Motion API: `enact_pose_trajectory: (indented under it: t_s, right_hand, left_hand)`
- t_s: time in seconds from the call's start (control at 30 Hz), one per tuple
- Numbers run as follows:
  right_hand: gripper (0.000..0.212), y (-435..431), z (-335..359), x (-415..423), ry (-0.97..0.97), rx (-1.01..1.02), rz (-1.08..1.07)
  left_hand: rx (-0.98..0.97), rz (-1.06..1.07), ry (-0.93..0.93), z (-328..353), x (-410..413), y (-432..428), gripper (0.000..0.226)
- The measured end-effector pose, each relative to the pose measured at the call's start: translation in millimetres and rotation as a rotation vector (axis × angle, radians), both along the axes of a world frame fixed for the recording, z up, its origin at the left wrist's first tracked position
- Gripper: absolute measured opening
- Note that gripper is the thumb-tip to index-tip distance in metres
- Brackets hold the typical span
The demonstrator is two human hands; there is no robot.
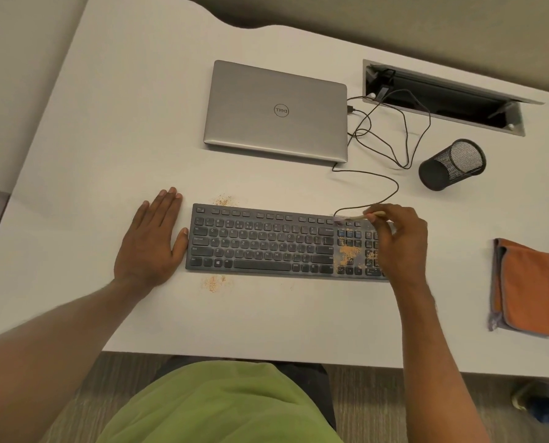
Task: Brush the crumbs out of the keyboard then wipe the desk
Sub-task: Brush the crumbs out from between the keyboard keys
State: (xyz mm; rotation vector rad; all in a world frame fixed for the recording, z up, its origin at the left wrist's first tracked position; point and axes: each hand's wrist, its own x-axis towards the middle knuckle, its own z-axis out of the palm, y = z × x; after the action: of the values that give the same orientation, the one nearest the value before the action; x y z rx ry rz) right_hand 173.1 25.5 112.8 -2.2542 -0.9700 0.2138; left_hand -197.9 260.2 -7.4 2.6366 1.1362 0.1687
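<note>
A black keyboard (266,243) lies across the middle of the white desk (123,139). Orange crumbs (348,252) cover its keys near the number pad. More crumbs sit on the desk behind its left end (223,200) and in front of it (214,282). My right hand (401,241) hovers over the keyboard's right end and pinches a small brush (356,218), whose head points left at the top row of keys. My left hand (153,239) rests flat on the desk, thumb against the keyboard's left edge. A folded orange cloth (525,287) lies at the right.
A closed grey laptop (276,111) sits behind the keyboard. Black cables (391,135) loop from it to an open cable tray (442,97) at the back right. A black mesh pen cup (452,164) lies on its side next to the cables.
</note>
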Motion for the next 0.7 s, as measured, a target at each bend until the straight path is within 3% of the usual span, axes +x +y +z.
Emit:
enact_pose_trajectory:
  t_s: [0.13, 0.27, 0.37, 0.47, 0.6, 0.7]
  right_hand:
    - [0.014, -11.0, 4.7, 2.2, -0.247, -0.087, -0.102]
    - [0.008, -3.2, 10.2, -17.3, -0.054, 0.129, -0.152]
    - [0.009, 2.5, 3.6, -25.8, 0.055, 0.14, -0.06]
    - [0.011, -3.8, -5.6, -20.9, 0.003, 0.082, 0.002]
    - [0.018, -17.4, -5.0, -12.9, -0.144, -0.03, -0.077]
    - [0.015, -19.6, -0.5, -16.9, -0.096, 0.052, -0.15]
  left_hand:
    - [-0.005, 0.006, 0.005, 0.1, 0.1, -0.5, 0.07]
    - [-0.007, 0.001, 0.011, -0.9, 0.1, -0.1, 0.071]
    - [-0.004, 0.002, 0.014, -1.4, -0.4, 0.0, 0.07]
    - [-0.004, 0.001, 0.009, -1.0, 0.3, -0.5, 0.07]
    - [-0.002, 0.005, 0.017, -1.6, -0.6, 0.6, 0.07]
    - [-0.006, 0.005, 0.021, -1.7, -0.3, 0.5, 0.071]
